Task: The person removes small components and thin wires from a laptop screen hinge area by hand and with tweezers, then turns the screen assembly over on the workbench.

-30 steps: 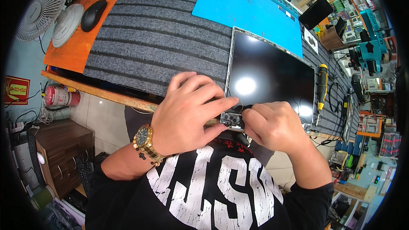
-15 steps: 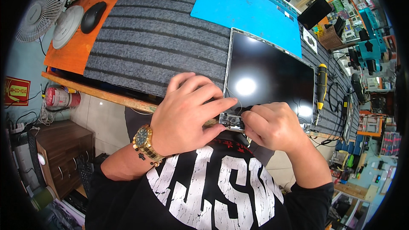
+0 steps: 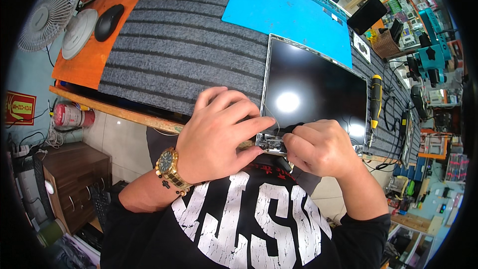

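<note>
Nothing has shifted in the last second: both the left hand (image 3: pixel 219 134) and right hand (image 3: pixel 318 147) keep fingertips pinched on the hinge bracket (image 3: pixel 271 143) at the screen panel's (image 3: pixel 313 89) seven-o'clock corner, so the work there looks unfinished.

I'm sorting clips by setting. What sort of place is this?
Most likely an electronics repair workbench. A bare laptop screen panel lies on a grey striped mat, an electric screwdriver rests beside it, and shelves of small parts crowd the right side.

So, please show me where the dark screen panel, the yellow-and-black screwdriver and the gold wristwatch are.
dark screen panel (image 3: pixel 318 89), head view, middle of glass.
yellow-and-black screwdriver (image 3: pixel 376 100), head view, handle.
gold wristwatch (image 3: pixel 167 162), head view, dial.
</note>
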Available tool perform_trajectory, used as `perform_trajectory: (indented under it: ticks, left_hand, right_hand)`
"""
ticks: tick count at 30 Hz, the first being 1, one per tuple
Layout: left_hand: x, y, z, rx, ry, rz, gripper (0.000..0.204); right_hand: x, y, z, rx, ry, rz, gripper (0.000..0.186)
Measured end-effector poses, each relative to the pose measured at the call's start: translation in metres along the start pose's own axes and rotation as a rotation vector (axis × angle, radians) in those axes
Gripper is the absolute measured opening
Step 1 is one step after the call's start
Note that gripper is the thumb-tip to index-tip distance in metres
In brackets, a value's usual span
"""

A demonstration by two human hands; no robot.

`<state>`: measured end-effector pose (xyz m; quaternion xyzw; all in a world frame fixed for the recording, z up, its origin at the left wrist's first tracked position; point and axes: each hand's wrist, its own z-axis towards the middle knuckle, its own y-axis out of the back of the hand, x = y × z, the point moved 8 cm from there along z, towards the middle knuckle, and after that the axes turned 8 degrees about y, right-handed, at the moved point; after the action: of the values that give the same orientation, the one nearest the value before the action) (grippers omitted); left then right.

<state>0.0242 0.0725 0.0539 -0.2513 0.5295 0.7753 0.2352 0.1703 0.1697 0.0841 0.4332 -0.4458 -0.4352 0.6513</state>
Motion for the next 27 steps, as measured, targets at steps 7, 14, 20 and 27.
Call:
perform_trajectory:
  ticks: [7,14,20,27]
  left_hand:
    - [-0.0006,0.0006,0.0004,-0.004,-0.001,0.004,0.044]
    - [-0.0004,-0.0004,-0.0003,-0.007,0.003,0.002,0.045]
    - [-0.0013,0.0,-0.0022,-0.023,-0.021,-0.002,0.029]
    - [-0.0028,0.001,-0.0045,-0.011,-0.052,-0.014,0.02]
  right_hand:
    - [0.0014,0.0029,0.0008,-0.006,0.031,0.018,0.025]
    - [0.0027,0.0028,0.0005,0.003,0.018,-0.008,0.024]
    - [0.0016,0.0025,0.0025,0.005,0.008,-0.021,0.025]
    - [0.002,0.0025,0.002,-0.011,-0.001,-0.039,0.024]
